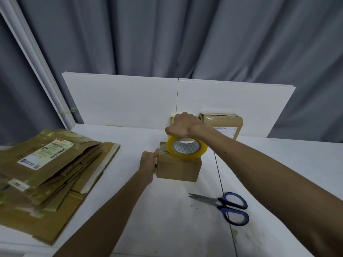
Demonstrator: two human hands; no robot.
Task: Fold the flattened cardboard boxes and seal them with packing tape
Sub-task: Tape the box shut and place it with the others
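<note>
A small folded cardboard box (pixel 178 169) stands on the white table (pixel 167 210) in the middle. My right hand (pixel 182 127) grips a roll of yellowish packing tape (pixel 186 148) from above, the roll standing on edge on the box's top. My left hand (pixel 148 162) holds the box's left side, thumb pressed on the top edge. A stack of flattened cardboard boxes (pixel 50 173) lies at the left of the table.
Blue-handled scissors (pixel 225 205) lie shut on the table to the right of the box. Another taped cardboard box (pixel 222 125) stands at the back right against upright white boards (pixel 130 101). Grey curtains hang behind.
</note>
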